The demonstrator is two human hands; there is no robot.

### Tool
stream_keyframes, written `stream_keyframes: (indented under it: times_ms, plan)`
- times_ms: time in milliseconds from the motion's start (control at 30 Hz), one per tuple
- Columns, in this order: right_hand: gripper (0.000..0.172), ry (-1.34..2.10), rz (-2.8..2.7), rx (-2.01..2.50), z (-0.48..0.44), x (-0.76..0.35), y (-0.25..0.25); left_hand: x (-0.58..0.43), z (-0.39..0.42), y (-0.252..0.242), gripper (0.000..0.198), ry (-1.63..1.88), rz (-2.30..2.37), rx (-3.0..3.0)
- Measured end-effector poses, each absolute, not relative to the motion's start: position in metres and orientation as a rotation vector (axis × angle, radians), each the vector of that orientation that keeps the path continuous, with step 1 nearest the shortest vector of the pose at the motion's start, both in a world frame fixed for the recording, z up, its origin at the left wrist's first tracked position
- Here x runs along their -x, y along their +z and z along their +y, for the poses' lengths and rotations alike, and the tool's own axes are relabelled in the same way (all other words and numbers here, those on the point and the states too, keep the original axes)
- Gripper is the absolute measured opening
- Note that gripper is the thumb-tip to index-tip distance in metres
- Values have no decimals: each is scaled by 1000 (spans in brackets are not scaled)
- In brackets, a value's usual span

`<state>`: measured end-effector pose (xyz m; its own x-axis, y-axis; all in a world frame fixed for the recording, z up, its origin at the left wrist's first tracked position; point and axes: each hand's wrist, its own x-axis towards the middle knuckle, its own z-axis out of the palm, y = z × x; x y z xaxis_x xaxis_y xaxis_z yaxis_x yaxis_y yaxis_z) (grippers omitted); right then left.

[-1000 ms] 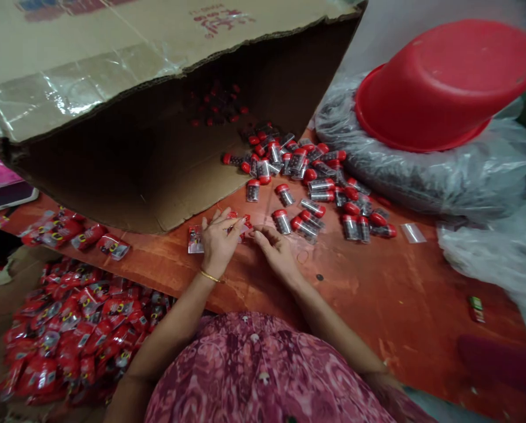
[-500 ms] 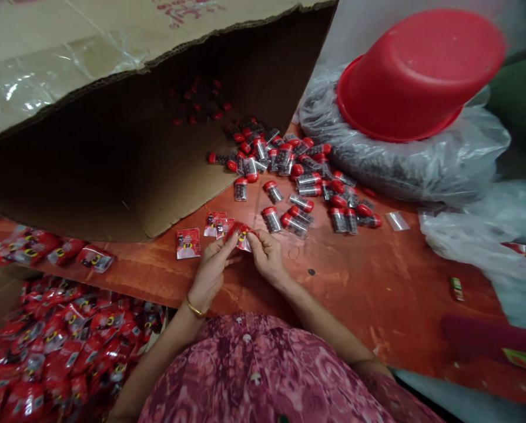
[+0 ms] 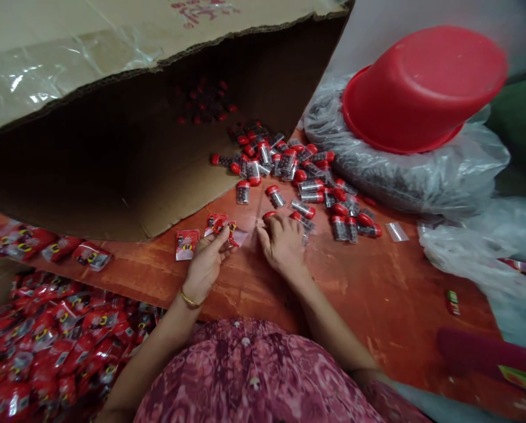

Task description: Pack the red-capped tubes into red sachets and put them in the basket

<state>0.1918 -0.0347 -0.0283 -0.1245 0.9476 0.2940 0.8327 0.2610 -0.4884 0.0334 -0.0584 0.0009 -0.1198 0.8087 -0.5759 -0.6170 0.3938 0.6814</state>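
Observation:
My left hand (image 3: 207,261) pinches a red printed plastic pouch (image 3: 234,236) with a clear end, held just above the red table. My right hand (image 3: 284,244) has its fingers curled down over a small red-capped bottle (image 3: 269,215); the bottle's body is hidden under them. Beyond the right hand lies a loose pile of similar clear bottles (image 3: 285,161) with dark contents and red caps. Flat red printed pouches (image 3: 187,244) lie beside and behind my left hand.
A large cardboard box (image 3: 192,200) opens toward the table (image 3: 359,299), with more bottles inside. Filled red packets (image 3: 60,341) are heaped at lower left. A red tub (image 3: 425,88) sits upside down on a stuffed plastic bag (image 3: 390,182). A small green-and-red item (image 3: 452,302) lies right.
My right hand has let go of the pouch and moved right onto a red-capped bottle. My left hand keeps the pouch and has shifted slightly left. The view has shifted slightly.

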Motion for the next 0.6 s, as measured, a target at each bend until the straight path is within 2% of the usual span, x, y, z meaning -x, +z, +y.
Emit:
stream_keyframes:
  times_ms: [100,233,433,600]
  plan:
    - [38,9,-2036,1782,-25,-206,-39,-30,-56,4,25,1237,1114,-147]
    - [25,68,-2064,1665,-31,-215,-48,-29,-58,7,25,1208,1072,-128]
    - [33,1028,-1751,1332,-61,-222,-14,-29,-63,11,33,1213,1134,-262]
    - [32,1394,-1604,1233,-77,-215,14,-31,-66,12,36,1198,1168,-437]
